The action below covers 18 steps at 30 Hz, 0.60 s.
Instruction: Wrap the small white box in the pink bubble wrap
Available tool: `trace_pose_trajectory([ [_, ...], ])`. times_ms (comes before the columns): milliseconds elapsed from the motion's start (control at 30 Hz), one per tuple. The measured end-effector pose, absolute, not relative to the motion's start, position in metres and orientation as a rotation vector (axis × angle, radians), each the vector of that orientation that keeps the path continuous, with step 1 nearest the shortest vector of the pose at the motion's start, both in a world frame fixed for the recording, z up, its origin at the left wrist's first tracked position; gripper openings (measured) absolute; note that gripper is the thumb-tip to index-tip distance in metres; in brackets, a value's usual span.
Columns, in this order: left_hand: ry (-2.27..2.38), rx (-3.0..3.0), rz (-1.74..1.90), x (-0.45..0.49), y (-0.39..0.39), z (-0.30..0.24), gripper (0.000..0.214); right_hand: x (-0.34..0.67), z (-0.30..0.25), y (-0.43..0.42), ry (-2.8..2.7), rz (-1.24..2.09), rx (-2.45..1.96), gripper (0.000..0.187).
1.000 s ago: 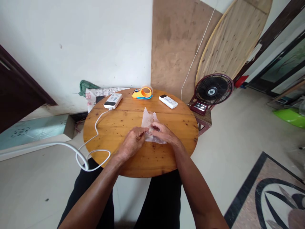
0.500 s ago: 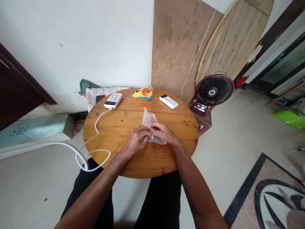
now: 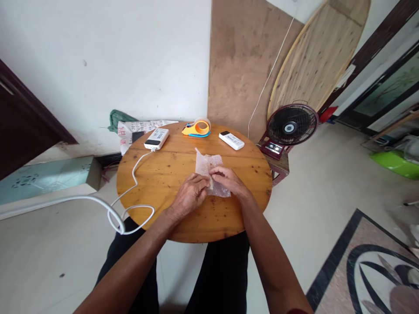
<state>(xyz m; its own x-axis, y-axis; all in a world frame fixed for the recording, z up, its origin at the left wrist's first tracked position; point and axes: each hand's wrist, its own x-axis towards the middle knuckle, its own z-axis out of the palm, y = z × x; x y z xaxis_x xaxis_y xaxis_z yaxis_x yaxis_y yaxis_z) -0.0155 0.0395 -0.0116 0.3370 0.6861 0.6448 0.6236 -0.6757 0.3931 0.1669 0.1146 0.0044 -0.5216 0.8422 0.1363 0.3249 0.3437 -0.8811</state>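
A piece of translucent bubble wrap lies crumpled on the round wooden table. My left hand has its fingers closed on the wrap's left side. From the right, my right hand reaches over the sheet, thumb and fingers bent together and gripping it near the middle. The fingertips of both hands almost meet, and they hide part of the wrap. Whether anything lies inside its folds cannot be made out.
Behind the hands are an orange tape dispenser, a white power bank and another power bank with a white cable plugged in. The cable loops over the table's left edge. A dark red fan stands at the right.
The bubble wrap is spread wider, its upper right part now lying flatter. My right hand's fingers have shifted slightly on it, while my left hand stays nearly in place.
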Motion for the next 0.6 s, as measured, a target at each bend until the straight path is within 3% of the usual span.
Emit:
trace_pose_trajectory([
  [200, 1.228, 2.566, 1.172, -0.018, 0.040, -0.007, 0.026, 0.186, 0.021, 0.106, -2.081, 1.131, -1.147, 0.031],
  [433, 1.246, 2.567, 1.249, -0.016, 0.042, -0.017, 0.027, 0.196, 0.013, 0.091, -2.053, 1.094, -1.277, 0.021],
  [600, 1.312, 2.583, 1.268, -0.015, 0.040, -0.021, 0.025, 0.184, -0.002, 0.089, -1.981, 0.829, -1.445, 0.018],
])
